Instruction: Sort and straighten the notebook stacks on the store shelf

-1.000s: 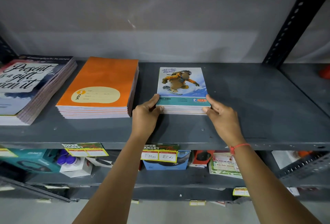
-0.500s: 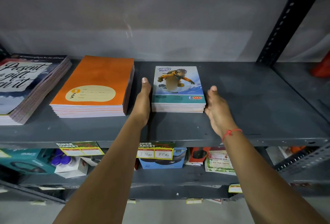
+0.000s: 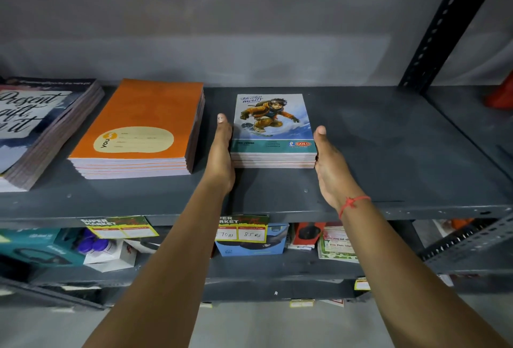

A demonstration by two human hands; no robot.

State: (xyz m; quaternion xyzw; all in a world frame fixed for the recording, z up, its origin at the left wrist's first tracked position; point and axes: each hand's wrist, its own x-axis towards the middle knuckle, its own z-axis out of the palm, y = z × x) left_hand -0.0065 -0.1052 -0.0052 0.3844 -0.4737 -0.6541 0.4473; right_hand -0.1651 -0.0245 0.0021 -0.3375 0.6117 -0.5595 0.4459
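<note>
From the head camera, both bare forearms reach forward and up onto a dark grey metal shelf [image 3: 388,153]. The left hand [image 3: 220,159] stands on its edge, fingers straight and together, pointing toward the far wall, its palm flat against the left side of a small stack of notebooks [image 3: 273,136]. The right hand [image 3: 330,164] mirrors it on the right side of that stack, also upright on its edge with the thumb tip raised near the stack's top right edge. Neither hand is closed around anything; the flat palms press the stack between them. A red thread [image 3: 352,203] circles the right wrist.

The small stack lies flat near the middle of the shelf, its top cover showing a cartoon snowboarder. Its edges look even and its near side runs parallel to the shelf front. Just left of the left hand sits a larger orange stack [image 3: 144,125], slightly fanned at its near edge. Further left, partly cut off by the frame, lies a third stack with script lettering [image 3: 36,123], its layers stepped.

A perforated black upright [image 3: 444,23] rises at the far right. Price tags [image 3: 241,229] hang from the shelf's front lip, with boxed goods [image 3: 251,245] on the lower shelf.
</note>
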